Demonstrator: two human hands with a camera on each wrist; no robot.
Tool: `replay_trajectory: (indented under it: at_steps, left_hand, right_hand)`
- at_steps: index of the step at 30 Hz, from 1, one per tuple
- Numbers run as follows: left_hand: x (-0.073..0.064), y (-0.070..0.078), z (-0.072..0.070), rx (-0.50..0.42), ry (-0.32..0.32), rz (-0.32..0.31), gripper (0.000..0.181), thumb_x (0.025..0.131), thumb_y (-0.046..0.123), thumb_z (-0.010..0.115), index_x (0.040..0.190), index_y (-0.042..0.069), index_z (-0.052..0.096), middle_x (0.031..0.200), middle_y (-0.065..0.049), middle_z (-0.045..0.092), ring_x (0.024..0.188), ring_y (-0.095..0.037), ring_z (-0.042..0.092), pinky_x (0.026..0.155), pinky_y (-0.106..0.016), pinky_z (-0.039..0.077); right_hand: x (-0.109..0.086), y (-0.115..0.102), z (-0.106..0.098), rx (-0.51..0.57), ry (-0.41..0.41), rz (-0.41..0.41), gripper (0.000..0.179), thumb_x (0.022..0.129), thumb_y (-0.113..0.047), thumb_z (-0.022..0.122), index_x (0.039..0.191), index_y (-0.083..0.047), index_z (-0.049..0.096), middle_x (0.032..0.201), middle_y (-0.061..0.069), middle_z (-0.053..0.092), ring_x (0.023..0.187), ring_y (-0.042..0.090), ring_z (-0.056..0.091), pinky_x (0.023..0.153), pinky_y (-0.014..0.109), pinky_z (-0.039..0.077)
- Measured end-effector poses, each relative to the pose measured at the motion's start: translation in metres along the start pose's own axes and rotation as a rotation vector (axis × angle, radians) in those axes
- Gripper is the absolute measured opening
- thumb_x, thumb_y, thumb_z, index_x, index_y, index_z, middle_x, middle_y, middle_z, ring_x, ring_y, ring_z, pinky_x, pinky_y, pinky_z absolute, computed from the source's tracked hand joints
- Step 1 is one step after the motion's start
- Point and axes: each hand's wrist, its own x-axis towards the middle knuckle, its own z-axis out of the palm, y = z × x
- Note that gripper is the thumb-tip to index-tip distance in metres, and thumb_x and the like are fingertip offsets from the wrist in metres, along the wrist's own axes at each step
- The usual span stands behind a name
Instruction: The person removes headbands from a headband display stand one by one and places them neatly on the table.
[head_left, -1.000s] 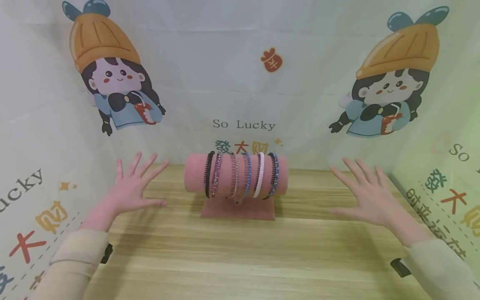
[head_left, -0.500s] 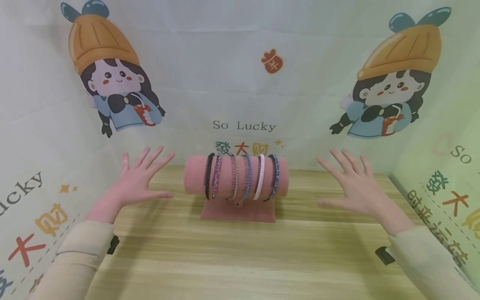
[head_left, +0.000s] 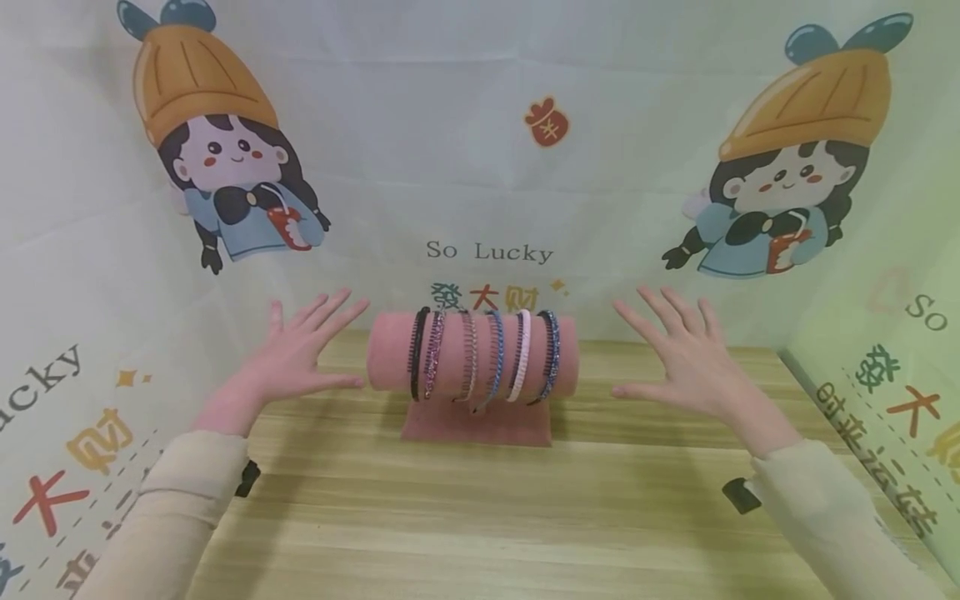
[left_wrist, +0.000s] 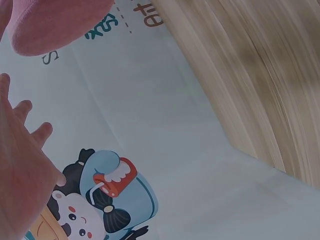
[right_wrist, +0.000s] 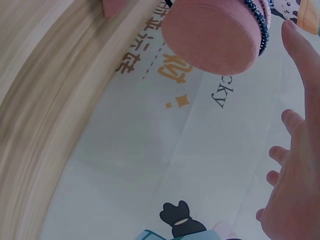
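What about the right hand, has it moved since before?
Yes, the right hand has moved inward, closer to the pink stand in the head view.

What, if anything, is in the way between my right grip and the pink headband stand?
Nothing visible. In the head view, only open space over the wooden table separates the right grip from the pink headband stand; the right wrist view shows no obstacle either.

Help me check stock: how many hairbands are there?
6, left to right on the pink roll: black band, purple band, dusty pink band, blue band, pale pink band, speckled navy band. Its far side is hidden.
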Motion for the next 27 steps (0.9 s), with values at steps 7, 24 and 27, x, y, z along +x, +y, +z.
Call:
replay_trajectory:
  at_steps: [7,24,27]
  left_hand:
    - [0.006,0.001,0.005,-0.04,0.0,0.014,0.104,0.075,0.068,0.071,0.158,0.039,0.015,0.168,-0.004,0.012,0.15,-0.043,0.024,0.112,-0.081,-0.008]
    - [0.015,0.01,0.007,-0.063,-0.037,0.028,0.104,0.077,0.067,0.071,0.159,0.031,0.018,0.167,-0.006,0.018,0.145,-0.037,0.037,0.118,-0.076,0.004]
    - [0.017,0.011,0.009,-0.044,-0.042,0.03,0.104,0.077,0.069,0.069,0.159,0.029,0.02,0.167,-0.004,0.018,0.14,-0.038,0.045,0.119,-0.073,0.007]
  right_hand:
    - [0.008,-0.004,0.001,0.01,-0.001,0.0,0.106,0.075,-0.066,0.072,0.158,-0.032,0.018,0.166,0.012,0.016,0.151,0.041,0.012,0.116,0.075,0.007]
    - [0.031,-0.021,0.003,0.049,0.012,0.003,0.105,0.075,-0.065,0.073,0.159,-0.03,0.018,0.167,0.009,0.016,0.152,0.039,0.012,0.119,0.071,0.009]
    - [0.034,-0.026,0.005,0.067,0.019,0.002,0.106,0.075,-0.063,0.074,0.159,-0.03,0.018,0.166,0.01,0.018,0.152,0.039,0.013,0.119,0.071,0.01]
